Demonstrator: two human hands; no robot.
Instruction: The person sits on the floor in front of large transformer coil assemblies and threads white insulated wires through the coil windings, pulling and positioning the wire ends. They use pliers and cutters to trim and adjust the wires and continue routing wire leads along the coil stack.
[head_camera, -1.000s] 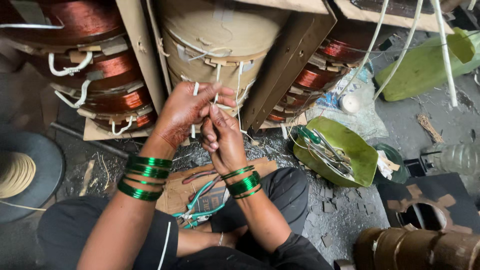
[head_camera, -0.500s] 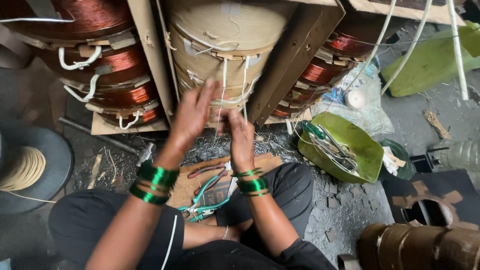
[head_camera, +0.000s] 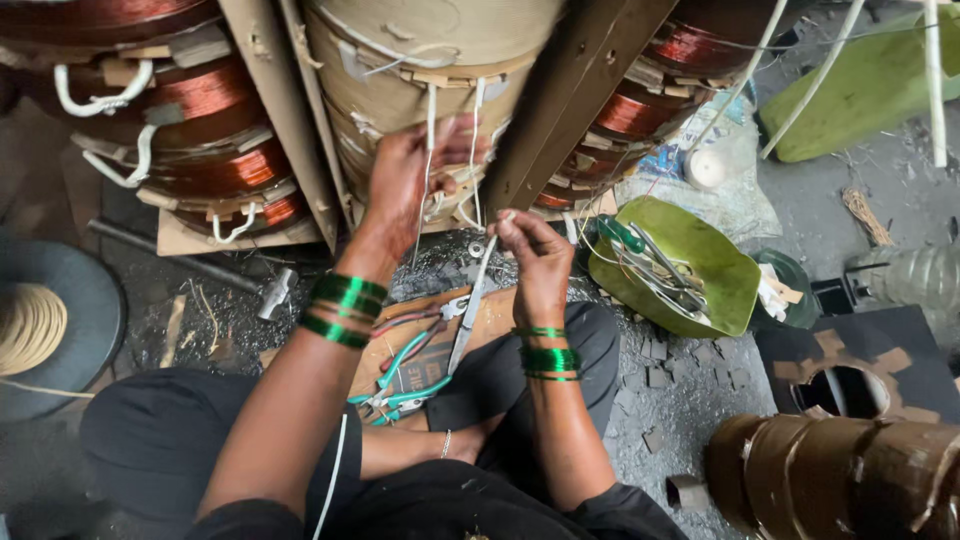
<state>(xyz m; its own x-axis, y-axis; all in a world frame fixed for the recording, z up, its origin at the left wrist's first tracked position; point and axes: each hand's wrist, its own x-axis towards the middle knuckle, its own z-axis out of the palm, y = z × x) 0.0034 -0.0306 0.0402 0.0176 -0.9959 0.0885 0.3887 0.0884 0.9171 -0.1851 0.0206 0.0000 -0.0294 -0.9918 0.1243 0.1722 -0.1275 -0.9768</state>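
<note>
Two hands of ours work at the paper-wrapped coil (head_camera: 430, 60), which stands between two slanted wooden boards with copper windings to either side. Our left hand (head_camera: 415, 175) is raised against the lower front of that coil, wrist bent back, fingers curled around the thin white leads (head_camera: 430, 130) that hang down from it; it grips them loosely, though motion blur hides the fingertips. Our right hand (head_camera: 535, 260) sits just below and right of the coil, forearm upright, fingers pinched shut on a narrow pale strip (head_camera: 472, 310) that trails down toward our lap. Green bangles (head_camera: 345, 310) ring both wrists. Below the coil, on a brown cardboard sheet (head_camera: 490, 320) across our crossed legs, lie teal-handled pliers (head_camera: 400, 385). Right of the coil a green bowl (head_camera: 700, 250) holds loose wires and tools. Left of the coil a hammer (head_camera: 272, 295) lies on the gritty floor.
</note>
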